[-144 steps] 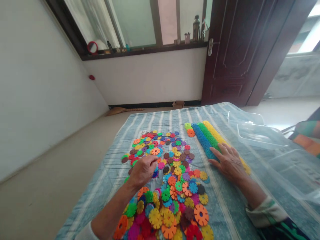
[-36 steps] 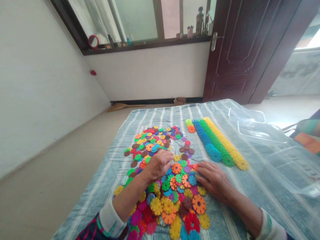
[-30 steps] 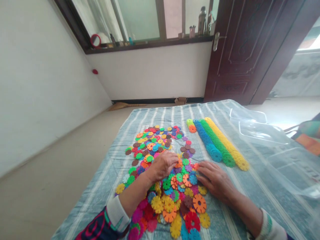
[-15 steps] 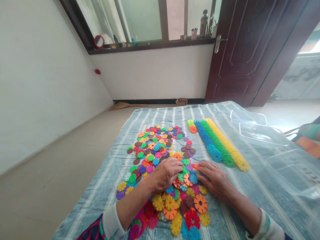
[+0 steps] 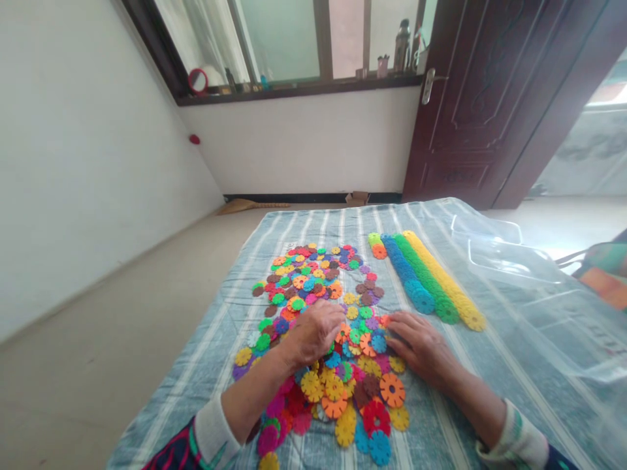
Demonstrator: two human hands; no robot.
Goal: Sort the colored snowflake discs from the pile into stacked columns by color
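Observation:
A spread of colourful notched plastic discs lies loosely over the striped cloth. Over the middle of them is my left hand, its fingers bent and pressed together; whatever they grip is hidden beneath. At the right edge of the pile rests my right hand, palm down, fingers somewhat apart, the tips touching or close beside a small orange disc. Beyond it, overlapping discs lie in long rows by colour: a blue row, a green row and a yellow row. A short row ends in an orange disc.
Clear plastic containers stand on the right side of the striped cloth. Behind the covered surface are a white wall, a windowsill with small items, and a dark red door. A broom lies on the floor.
My left hand has drawn back a little to the left over the pile, uncovering yellow and orange discs. My right hand stays almost in place. The view has shifted slightly.

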